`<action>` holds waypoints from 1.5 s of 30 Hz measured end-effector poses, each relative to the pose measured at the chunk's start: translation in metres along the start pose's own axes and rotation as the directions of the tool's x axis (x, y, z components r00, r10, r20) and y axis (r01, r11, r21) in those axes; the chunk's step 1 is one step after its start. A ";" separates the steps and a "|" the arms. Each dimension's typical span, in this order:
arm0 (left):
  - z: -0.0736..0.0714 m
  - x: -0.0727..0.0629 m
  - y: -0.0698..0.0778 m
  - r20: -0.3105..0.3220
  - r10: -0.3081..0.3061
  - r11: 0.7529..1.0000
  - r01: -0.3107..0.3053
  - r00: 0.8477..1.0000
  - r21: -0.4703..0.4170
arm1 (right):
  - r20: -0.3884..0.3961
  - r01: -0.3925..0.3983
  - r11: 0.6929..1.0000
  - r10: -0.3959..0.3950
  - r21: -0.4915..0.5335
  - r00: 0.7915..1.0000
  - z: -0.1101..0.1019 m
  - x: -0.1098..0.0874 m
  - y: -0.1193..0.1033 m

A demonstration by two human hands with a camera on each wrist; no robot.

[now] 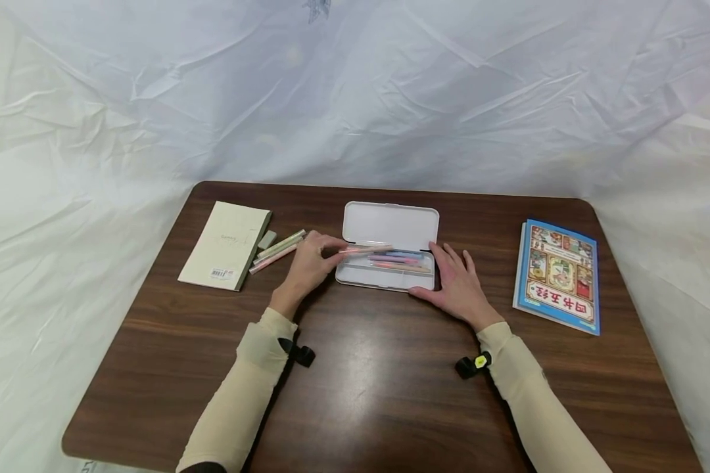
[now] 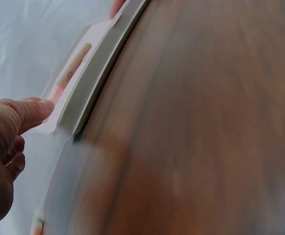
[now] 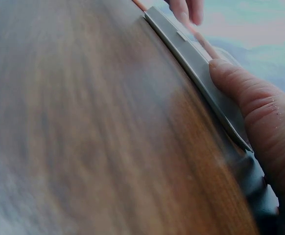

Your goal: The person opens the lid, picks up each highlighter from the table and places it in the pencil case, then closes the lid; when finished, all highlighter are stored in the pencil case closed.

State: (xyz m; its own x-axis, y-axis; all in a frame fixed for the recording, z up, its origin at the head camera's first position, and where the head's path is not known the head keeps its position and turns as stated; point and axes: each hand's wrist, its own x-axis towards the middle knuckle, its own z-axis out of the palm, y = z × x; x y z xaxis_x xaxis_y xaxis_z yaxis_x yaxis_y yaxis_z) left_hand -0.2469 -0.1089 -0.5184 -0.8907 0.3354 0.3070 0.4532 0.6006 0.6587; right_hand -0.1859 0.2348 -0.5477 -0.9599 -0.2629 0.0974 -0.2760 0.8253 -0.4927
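Observation:
A white pencil case (image 1: 369, 279) lies on the table with its lid (image 1: 390, 222) tipped back. My left hand (image 1: 309, 264) pinches one end of a pale pinkish pen (image 1: 367, 249) between thumb and fingers. The pen extends over the left part of the case; in the left wrist view the pen (image 2: 75, 66) shows small dark print. Several pens (image 1: 399, 261) in pastel colours lie inside the case. My right hand (image 1: 457, 286) rests at the case's right end, fingers spread, its thumb touching the front corner and its index finger near the hinge.
Left of the case, several pens (image 1: 278, 251) and a grey eraser (image 1: 267, 240) lie beside a cream notebook (image 1: 225, 243). A blue illustrated book (image 1: 559, 276) is at the right. A white sheet (image 1: 390, 98) hangs behind the dark wooden table (image 1: 355, 381).

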 end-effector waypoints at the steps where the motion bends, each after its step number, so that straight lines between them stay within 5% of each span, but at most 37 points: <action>1: 0.003 0.003 0.003 0.021 0.002 1.000 -0.002 1.000 0.008 | -0.001 0.000 1.000 0.000 0.001 1.000 0.000 0.000 0.000; 10: 0.024 0.024 0.025 0.129 0.105 0.993 -0.110 0.986 0.035 | -0.005 0.001 1.000 -0.001 0.003 1.000 -0.001 -0.001 -0.002; 22: 0.039 0.038 0.041 0.181 0.049 0.994 -0.066 0.982 0.088 | -0.011 0.005 1.000 -0.004 0.012 1.000 -0.001 -0.001 -0.002; 36: 0.043 0.038 0.041 0.173 0.023 0.995 -0.040 0.985 0.095 | -0.001 -0.003 1.000 0.003 0.011 1.000 -0.003 0.000 -0.002; 45: 0.026 0.022 0.027 0.071 -0.016 0.999 0.013 0.997 0.035 | 0.003 -0.005 1.000 0.005 0.014 1.000 -0.002 -0.001 -0.002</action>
State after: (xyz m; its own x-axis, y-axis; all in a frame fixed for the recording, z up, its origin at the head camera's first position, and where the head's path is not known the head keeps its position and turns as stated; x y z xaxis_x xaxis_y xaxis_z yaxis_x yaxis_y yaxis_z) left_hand -0.2531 -0.0665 -0.5122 -0.8929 0.3763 0.2471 0.4422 0.6302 0.6383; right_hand -0.1846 0.2342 -0.5446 -0.9610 -0.2606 0.0925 -0.2708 0.8195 -0.5050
